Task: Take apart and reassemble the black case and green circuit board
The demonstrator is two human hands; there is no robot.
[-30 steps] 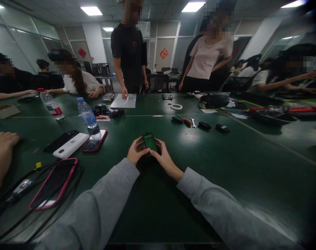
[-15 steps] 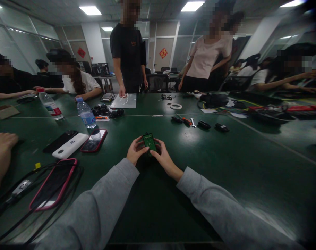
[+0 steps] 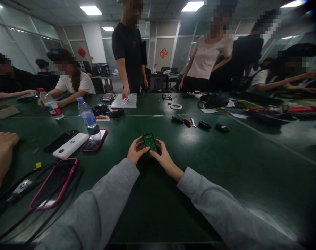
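A small green circuit board (image 3: 149, 141) with a black edge is held up in front of me, above the dark green table (image 3: 158, 201). My left hand (image 3: 136, 151) is closed on its left side, the thumb pressing near the lower corner. From the right, my right hand (image 3: 164, 156) grips it too, its thumb on the lower face and its fingers behind. Both thumbs lie close together on the board. The board's back and most of the fingers behind it are hidden.
Left of my hands lie a red-edged phone (image 3: 94, 140), a white power bank (image 3: 70, 146), another phone (image 3: 54, 184) with cables, and two bottles (image 3: 86, 113). Beyond my right hand are a wrench (image 3: 193, 123) and a tape roll (image 3: 176, 106). A co-worker's arm (image 3: 3, 159) rests at the left.
My hands and the board are nearly still. The standing person in black lowers a hand to the pale sheet. Another person in dark clothes appears more fully at the right; a seated person's arms shift.
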